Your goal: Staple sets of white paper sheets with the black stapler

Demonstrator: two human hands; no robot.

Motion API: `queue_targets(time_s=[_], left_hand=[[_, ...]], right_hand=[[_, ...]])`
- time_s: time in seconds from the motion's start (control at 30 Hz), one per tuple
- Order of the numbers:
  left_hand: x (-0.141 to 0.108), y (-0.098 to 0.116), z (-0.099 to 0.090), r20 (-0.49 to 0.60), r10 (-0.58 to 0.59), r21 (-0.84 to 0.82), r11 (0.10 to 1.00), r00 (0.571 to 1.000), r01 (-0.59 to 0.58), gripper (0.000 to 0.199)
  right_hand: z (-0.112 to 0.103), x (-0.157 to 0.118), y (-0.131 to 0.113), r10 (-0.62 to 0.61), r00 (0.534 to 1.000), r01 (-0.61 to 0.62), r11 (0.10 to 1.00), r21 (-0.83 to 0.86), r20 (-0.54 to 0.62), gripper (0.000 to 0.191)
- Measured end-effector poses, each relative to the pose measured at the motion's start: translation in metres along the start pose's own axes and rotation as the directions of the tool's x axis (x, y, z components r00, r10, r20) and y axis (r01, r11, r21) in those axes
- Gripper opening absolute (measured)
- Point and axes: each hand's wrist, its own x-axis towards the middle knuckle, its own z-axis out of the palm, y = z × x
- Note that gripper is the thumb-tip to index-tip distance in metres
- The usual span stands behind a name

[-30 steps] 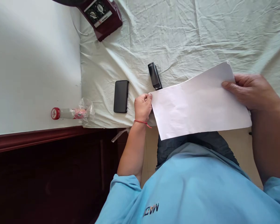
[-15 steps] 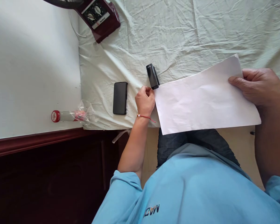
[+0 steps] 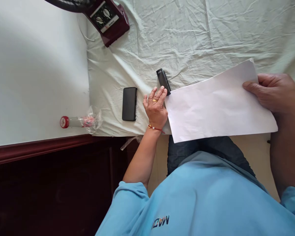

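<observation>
My right hand (image 3: pixel 272 87) grips the right edge of some white paper (image 3: pixel 218 109), thumb on top and fingers underneath. The far left corner of the paper meets the near end of a black stapler (image 3: pixel 163 79), which lies on the cloth; whether the corner is inside its jaw is hidden. My left hand (image 3: pixel 156 106), with a ring and a red string bracelet, has its fingers stretched out, the fingertips resting on the stapler's near end. Its thumb is out of sight.
A black phone (image 3: pixel 129 104) lies left of my left hand on the pale green cloth (image 3: pixel 177 32). Farther left is a red-capped bottle (image 3: pixel 73 122) with clear plastic wrap. A dark red fan base (image 3: pixel 110 23) stands at the back left, near the white wall (image 3: pixel 34 65).
My left hand has gone from curled fingers beside the stapler's near end to fingers stretched out upon it. My right hand keeps its hold on the paper. The view has shifted slightly.
</observation>
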Motion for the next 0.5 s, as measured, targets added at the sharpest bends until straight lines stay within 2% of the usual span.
queue_targets(time_s=[0.1, 0.2, 0.27, 0.37, 0.43, 0.5], left_hand=[[0.003, -0.003, -0.001, 0.003, 0.033, -0.050, 0.998, 0.999, -0.033, 0.058], [0.005, -0.008, -0.004, -0.011, 0.090, -0.185, 0.979, 0.996, -0.091, 0.051], [0.001, -0.011, -0.005, -0.055, 0.074, -0.278, 0.957, 0.996, -0.087, 0.046], [-0.015, -0.011, -0.007, -0.151, -0.123, -0.407, 0.912, 0.981, 0.051, 0.044], [-0.026, -0.010, -0.010, -0.188, -0.296, -0.514, 0.842, 0.937, 0.163, 0.050], [-0.036, -0.008, -0.013, -0.158, -0.429, -0.640, 0.731, 0.889, 0.239, 0.055]], right_hand=[[0.001, 0.003, 0.007, -0.046, 0.999, 0.046, 0.999, 0.002, -0.018, 0.018], [-0.004, 0.006, 0.017, -0.137, 0.991, 0.136, 0.989, 0.054, 0.011, 0.022], [-0.009, 0.004, 0.021, -0.168, 0.985, 0.164, 0.983, 0.086, 0.042, 0.028], [-0.019, -0.003, 0.020, -0.158, 0.985, 0.150, 0.983, 0.106, 0.074, 0.040], [-0.021, -0.008, 0.017, -0.155, 0.986, 0.146, 0.981, 0.128, 0.059, 0.046], [-0.018, -0.010, 0.013, -0.178, 0.983, 0.170, 0.969, 0.180, 0.032, 0.051]])
